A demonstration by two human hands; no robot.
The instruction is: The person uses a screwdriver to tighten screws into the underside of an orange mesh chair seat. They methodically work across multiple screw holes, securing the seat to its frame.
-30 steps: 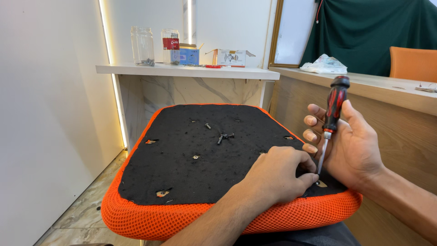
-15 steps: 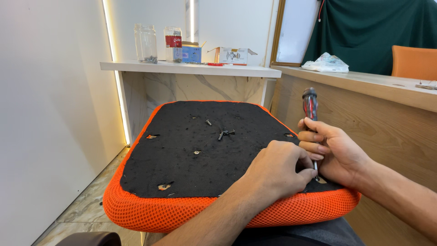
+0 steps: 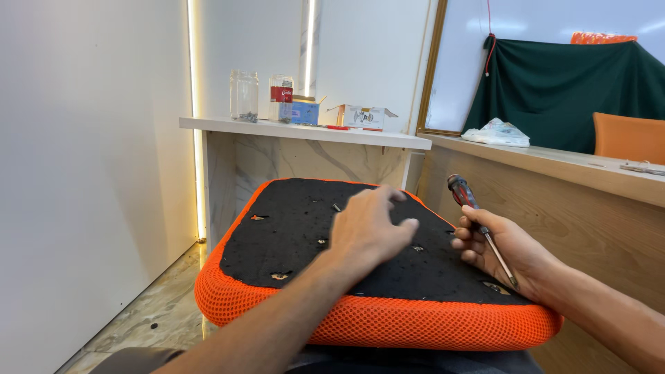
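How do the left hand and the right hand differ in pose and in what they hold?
The left hand is open with nothing in it, fingers spread over the black underside of the seat cushion; the right hand is closed around a screwdriver. The left hand is over the middle of the cushion; the right hand is at its right edge. Both are bare.

Single view: head-worn camera, looking forward and slightly down from person's own position. Close range: upturned seat cushion (image 3: 312, 228) with orange mesh edge fills lower centre, resting near person's lap. Both forearms enter from bottom edge, left hand (image 3: 370, 228) mid-frame, right hand (image 3: 502, 249) at right with screwdriver (image 3: 481, 228). Farther off: white shelf (image 3: 305, 131) straight ahead, wooden counter (image 3: 554, 166) to right, white wall at left. No second view, so no shared area.
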